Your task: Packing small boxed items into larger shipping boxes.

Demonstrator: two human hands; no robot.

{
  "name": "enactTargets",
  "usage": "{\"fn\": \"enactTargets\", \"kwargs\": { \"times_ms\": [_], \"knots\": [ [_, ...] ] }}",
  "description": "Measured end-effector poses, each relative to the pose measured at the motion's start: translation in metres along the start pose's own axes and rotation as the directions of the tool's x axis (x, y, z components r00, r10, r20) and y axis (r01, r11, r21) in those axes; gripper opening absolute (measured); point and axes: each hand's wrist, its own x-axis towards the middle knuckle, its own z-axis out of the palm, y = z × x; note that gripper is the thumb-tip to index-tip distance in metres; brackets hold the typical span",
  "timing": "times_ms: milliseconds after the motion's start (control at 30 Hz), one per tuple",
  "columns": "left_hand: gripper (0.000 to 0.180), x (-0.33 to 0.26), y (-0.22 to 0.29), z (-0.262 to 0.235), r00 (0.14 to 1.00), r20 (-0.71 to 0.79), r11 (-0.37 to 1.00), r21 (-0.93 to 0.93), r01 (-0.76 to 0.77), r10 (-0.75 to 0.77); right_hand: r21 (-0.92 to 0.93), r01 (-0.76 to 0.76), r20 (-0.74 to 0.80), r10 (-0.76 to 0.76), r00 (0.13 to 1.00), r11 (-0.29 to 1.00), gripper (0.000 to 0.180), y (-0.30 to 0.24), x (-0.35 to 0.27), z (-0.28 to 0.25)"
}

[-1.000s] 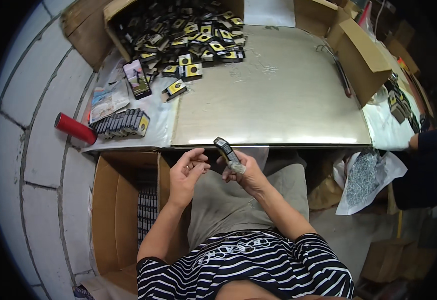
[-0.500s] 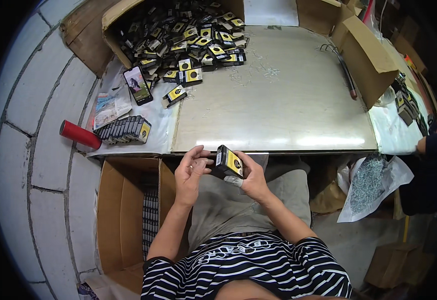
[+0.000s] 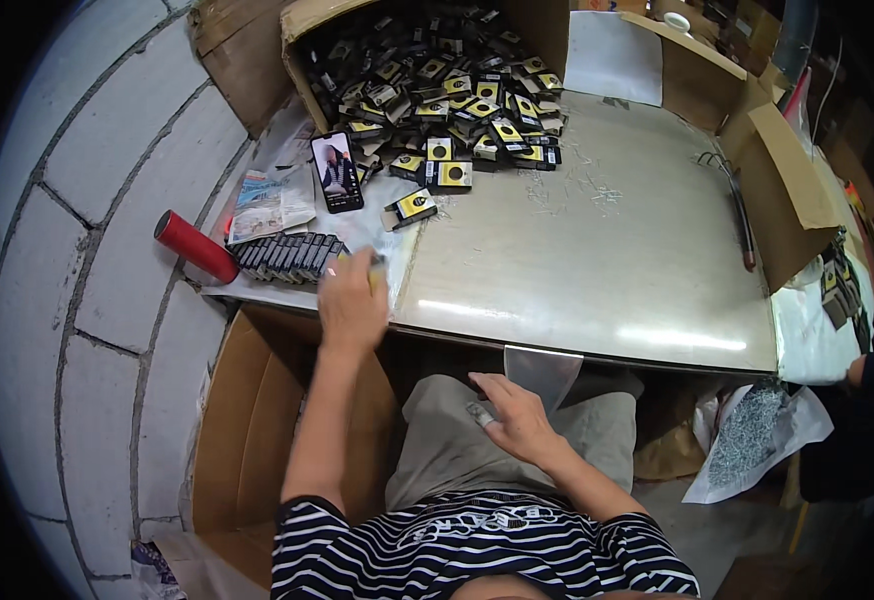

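Note:
My left hand (image 3: 355,305) is at the right end of a row of small black boxes (image 3: 282,258), its fingers closed round a small black-and-yellow box (image 3: 378,270). Motion blurs that box, and the fingers cover most of it. Over my lap, beyond the table's front edge, my right hand (image 3: 519,418) is empty, with its fingers stretched out and a pale wrap on the thumb. A clear plastic sheet (image 3: 545,375) hangs from the table edge just past it. One black-and-yellow box (image 3: 412,208) lies apart from the heap, its end flap raised.
A large heap of black-and-yellow boxes (image 3: 454,175) spills from a cardboard carton (image 3: 295,60). A phone (image 3: 338,175) leans near a red cylinder (image 3: 195,247). Small metal pieces (image 3: 597,190) lie scattered on the table (image 3: 557,270). Below left stands an open carton (image 3: 232,420); at right hangs a bag of metal pieces (image 3: 752,440).
The box has passed from my right hand to my left, which has swung up and left to the row. My right hand has let go and opened. The view has shifted.

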Motion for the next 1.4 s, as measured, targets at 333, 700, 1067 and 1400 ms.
{"fn": "enactTargets", "kwargs": {
  "times_ms": [333,700,1067,1400],
  "knots": [
    [0.047,0.059,-0.076,0.044,0.955,0.05,0.92,0.256,-0.296,0.293,-0.208,0.161,0.062,-0.151,0.987,0.965,0.049,0.032,0.013,-0.065],
    [0.048,0.137,-0.027,0.139,0.917,0.231,0.944,0.139,0.299,-0.324,-0.422,-0.487,-0.525,0.231,0.819,0.765,0.048,0.277,0.276,-0.222],
    [0.053,0.112,-0.01,0.177,0.995,-0.063,0.97,-0.235,0.056,-0.073,-0.661,-0.131,-0.15,0.041,0.988,0.739,0.055,0.241,0.331,-0.141],
    [0.061,0.069,0.031,0.176,0.91,-0.029,0.364,-0.921,0.136,-0.413,-0.722,-0.058,-0.064,0.017,0.998,0.69,0.061,0.172,0.182,-0.104]
  ]
}}
